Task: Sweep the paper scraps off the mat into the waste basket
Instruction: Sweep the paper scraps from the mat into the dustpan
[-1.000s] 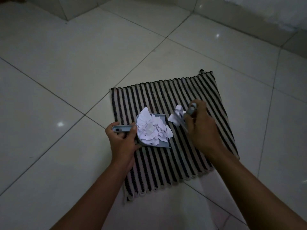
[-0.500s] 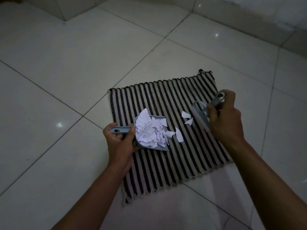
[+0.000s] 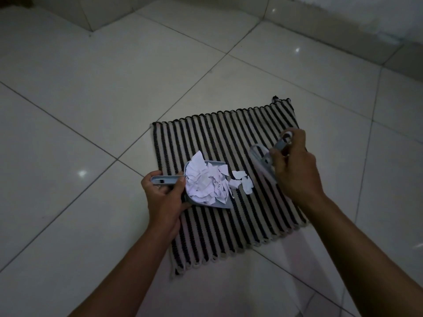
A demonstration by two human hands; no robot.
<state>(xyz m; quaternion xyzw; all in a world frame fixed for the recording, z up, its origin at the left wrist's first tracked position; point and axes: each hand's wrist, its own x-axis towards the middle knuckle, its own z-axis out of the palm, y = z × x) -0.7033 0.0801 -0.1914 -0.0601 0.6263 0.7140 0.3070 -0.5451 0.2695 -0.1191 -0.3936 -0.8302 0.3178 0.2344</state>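
Note:
A black-and-white striped mat [image 3: 229, 138] lies on the tiled floor. My left hand [image 3: 163, 197] grips the handle of a small grey dustpan [image 3: 225, 205] resting on the mat's left part, heaped with white paper scraps [image 3: 206, 181]. A few loose scraps [image 3: 243, 181] lie on the mat just right of the pan's mouth. My right hand [image 3: 293, 170] holds a small grey hand brush [image 3: 261, 161] over the mat, to the right of those loose scraps. No waste basket is in view.
Glossy white floor tiles [image 3: 91, 110] surround the mat on all sides. A low tiled step or wall base [image 3: 320, 26] runs along the back.
My right hand swept the brush away to the right, then came back a little toward the pan. Loose scraps now lie bunched by the pan's mouth. The left hand and dustpan stayed put.

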